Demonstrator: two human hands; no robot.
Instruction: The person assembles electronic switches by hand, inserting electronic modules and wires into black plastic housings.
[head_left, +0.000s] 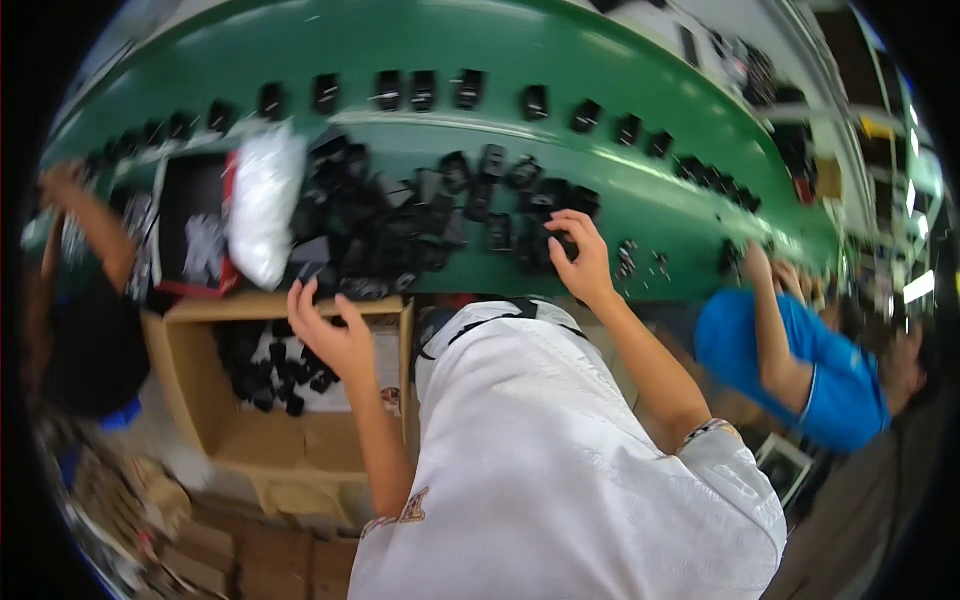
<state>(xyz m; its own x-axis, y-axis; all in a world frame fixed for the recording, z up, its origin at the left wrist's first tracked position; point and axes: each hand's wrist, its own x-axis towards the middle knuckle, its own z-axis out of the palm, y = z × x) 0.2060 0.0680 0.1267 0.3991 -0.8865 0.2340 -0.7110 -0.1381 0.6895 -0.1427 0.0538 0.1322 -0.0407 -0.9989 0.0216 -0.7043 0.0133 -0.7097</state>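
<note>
My left hand (335, 328) hovers at the table's front edge, over the rim of an open cardboard box (185, 390). Its fingers are spread and nothing shows in them. At the right end of a heap of small black plastic parts (375, 220), my right hand (585, 262) reaches over the green table with thumb and fingers apart. Dark parts lie right behind its fingertips, and whether they touch one is hard to make out. Several loose black pieces (497, 232) lie between the heap and that hand.
Black parts (425, 90) stand in a spaced row along the far strip. Left of the heap are a clear plastic bag (265, 205) and a red-rimmed box (190, 245). Tiny pieces (627, 258) lie right of my hand. People work at left and right, one in a blue shirt (800, 360).
</note>
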